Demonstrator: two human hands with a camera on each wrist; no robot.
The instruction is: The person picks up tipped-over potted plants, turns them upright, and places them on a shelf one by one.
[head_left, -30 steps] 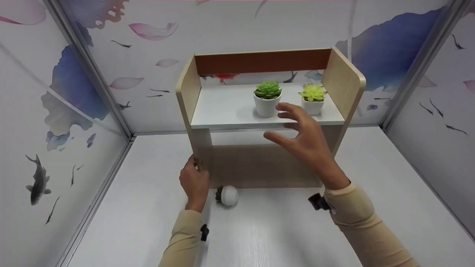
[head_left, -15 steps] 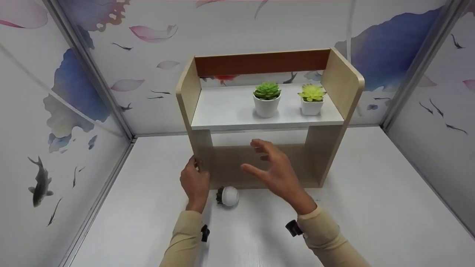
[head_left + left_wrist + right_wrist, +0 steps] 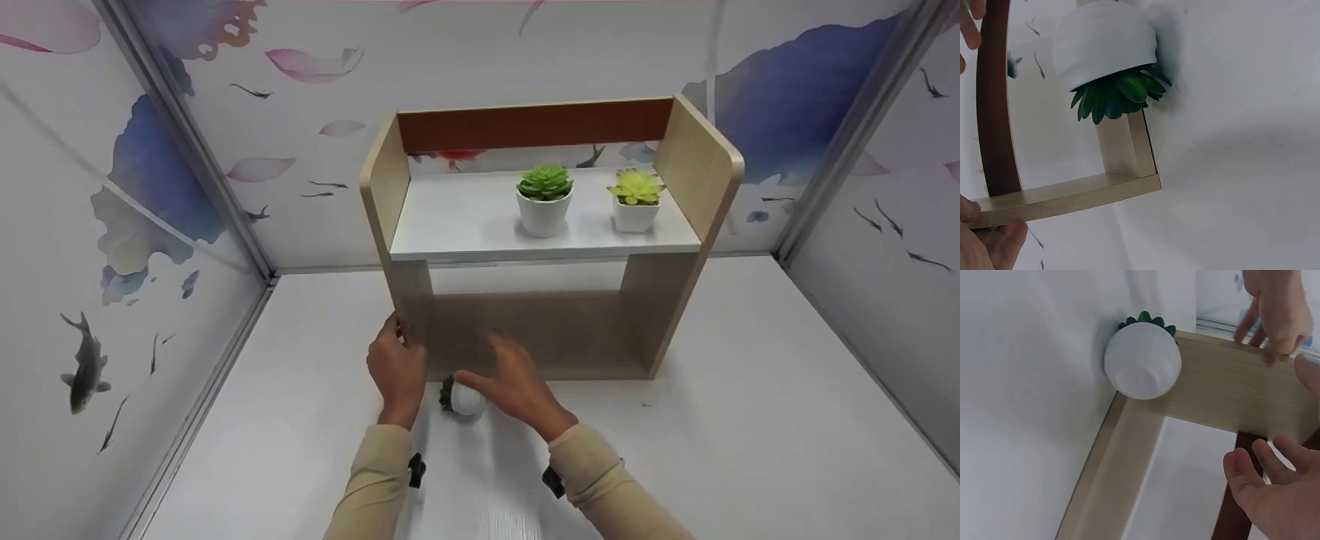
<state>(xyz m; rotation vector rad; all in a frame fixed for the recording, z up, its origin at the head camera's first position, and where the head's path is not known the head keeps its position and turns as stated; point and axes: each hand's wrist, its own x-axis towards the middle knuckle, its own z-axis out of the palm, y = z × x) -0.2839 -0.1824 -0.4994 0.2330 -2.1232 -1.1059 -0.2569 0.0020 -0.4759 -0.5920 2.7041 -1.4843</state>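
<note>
My left hand [image 3: 397,371] grips the front edge of the left side panel [image 3: 1084,197] of a small wooden shelf, its thumb and fingers on opposite faces in the left wrist view. On the white table, just in front of the shelf, a potted succulent [image 3: 469,401] in a round white pot lies on its side, dark green leaves toward the left. Over it hovers my right hand [image 3: 517,382], thumb and fingers spread and holding nothing. In the right wrist view that hand [image 3: 1280,489] appears apart from the pot [image 3: 1143,363].
On the white upper board [image 3: 457,214] of the shelf stand a green succulent [image 3: 544,199] in a round pot and a yellow-green succulent [image 3: 636,201] in a square pot. Printed panels [image 3: 525,67] enclose the table at the back and both sides.
My right hand has come down and left from in front of the upper board to the lying succulent. My left hand keeps its hold on the side panel; the plants have not moved.
</note>
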